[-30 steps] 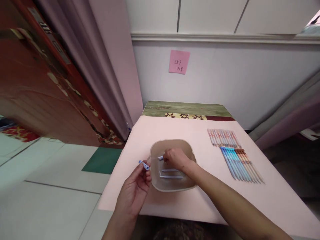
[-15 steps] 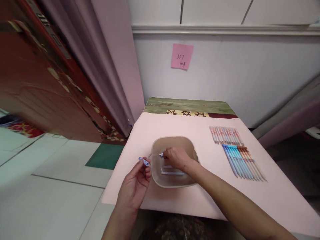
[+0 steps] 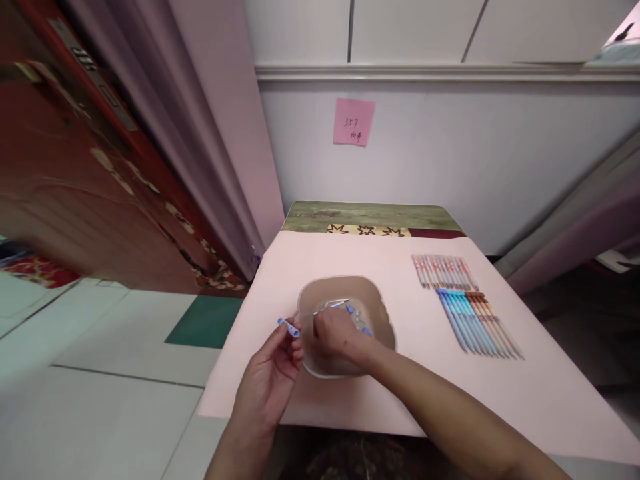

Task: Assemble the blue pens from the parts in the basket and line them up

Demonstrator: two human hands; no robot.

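Between thumb and fingertips, my left hand (image 3: 273,373) pinches a short light-blue pen tube (image 3: 289,327), just off the left rim of a beige plastic basin (image 3: 345,281). My right hand (image 3: 337,333) reaches down inside that basin with its fingers curled; whatever they pinch is hidden behind the hand. Pen parts lie in the basin around it: a thin pen refill (image 3: 333,304), a small blue piece (image 3: 350,309), another blue piece (image 3: 367,331) and some clear bits, too small to make out.
On the right of the pink-covered table (image 3: 425,413) lies a row of blue and brown pens (image 3: 477,323). Behind it is a row of pale patterned pens (image 3: 444,271). A pink note (image 3: 354,122) sticks to the wall; a red door (image 3: 75,167) stands at left.
My right hand has shifted left and lower within the basin, uncovering blue pieces at its right side. The pen parts in there have been stirred about. My left hand keeps its hold on the tube.
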